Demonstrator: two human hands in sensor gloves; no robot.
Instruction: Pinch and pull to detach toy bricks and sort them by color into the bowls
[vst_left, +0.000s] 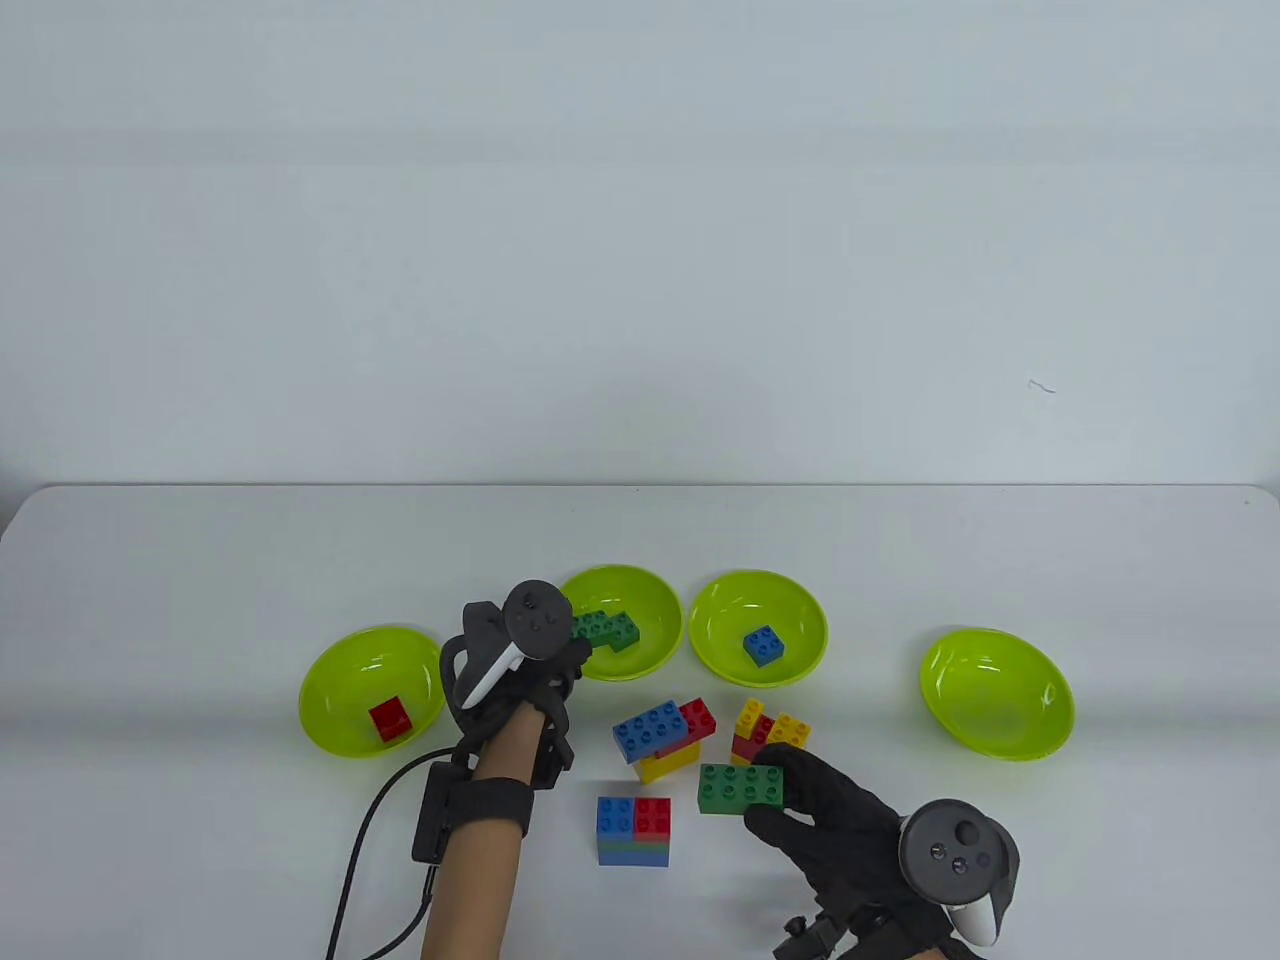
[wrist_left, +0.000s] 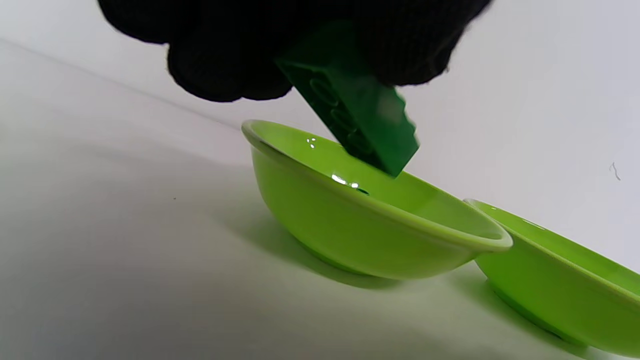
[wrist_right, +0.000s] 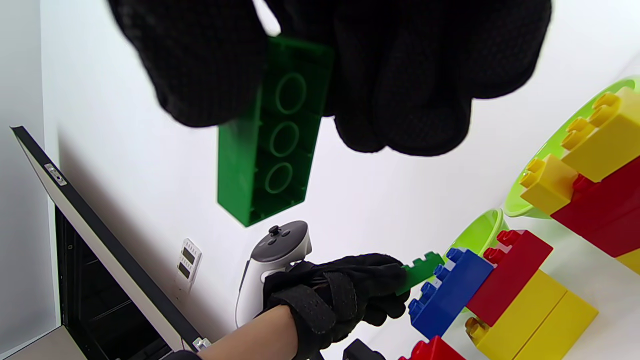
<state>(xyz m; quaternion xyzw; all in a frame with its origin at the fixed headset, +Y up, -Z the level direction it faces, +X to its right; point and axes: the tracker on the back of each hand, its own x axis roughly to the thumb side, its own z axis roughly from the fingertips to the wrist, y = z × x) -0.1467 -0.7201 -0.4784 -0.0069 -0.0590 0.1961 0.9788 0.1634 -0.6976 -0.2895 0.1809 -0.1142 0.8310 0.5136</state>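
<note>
The left hand (vst_left: 520, 665) pinches a green brick (wrist_left: 357, 117), tilted, over the second bowl from the left (vst_left: 655, 605). The right hand (vst_left: 850, 825) grips another long green brick (vst_left: 741, 787) just above the table (vst_left: 200, 560). One red brick (vst_left: 390, 720) lies in the left bowl (vst_left: 330, 690), a blue one (vst_left: 763, 646) in the third bowl (vst_left: 720, 610). Three mixed stacks stand between the hands.

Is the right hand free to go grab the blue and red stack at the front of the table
Probably not yet. The right hand already grips a long green brick, so its fingers are taken. The blue and red stack stands beside it with nothing between them.
</note>
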